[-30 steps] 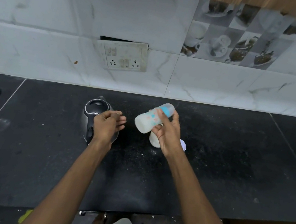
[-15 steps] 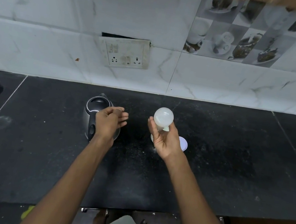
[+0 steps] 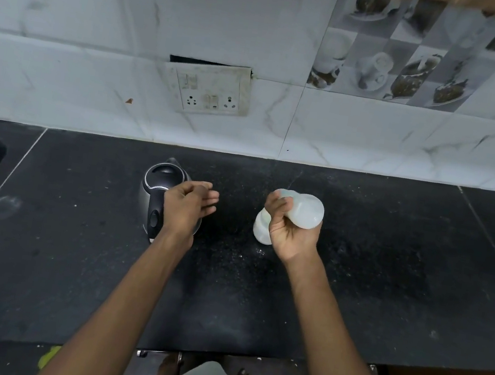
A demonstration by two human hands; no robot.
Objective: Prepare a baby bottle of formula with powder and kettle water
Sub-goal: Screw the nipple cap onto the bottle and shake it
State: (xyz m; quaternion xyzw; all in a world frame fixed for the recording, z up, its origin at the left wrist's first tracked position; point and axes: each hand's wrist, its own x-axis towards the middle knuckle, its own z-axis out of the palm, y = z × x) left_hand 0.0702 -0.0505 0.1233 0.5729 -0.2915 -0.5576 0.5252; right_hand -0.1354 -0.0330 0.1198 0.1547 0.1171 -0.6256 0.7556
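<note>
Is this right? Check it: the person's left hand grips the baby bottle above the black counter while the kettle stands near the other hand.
Not quite. The head view shows the right hand gripping the baby bottle, not the left. The left hand holds nothing and hovers over the kettle. The rest stands: the bottle is held above the black counter.

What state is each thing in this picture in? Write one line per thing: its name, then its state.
baby bottle: held tilted above the counter, base toward the camera.
right hand: grips the baby bottle.
left hand: relaxed, holds nothing, above the kettle.
kettle: upright on the counter, lid closed.
white container: on the counter, partly hidden behind the right hand.
wall socket: nothing plugged in.
</note>
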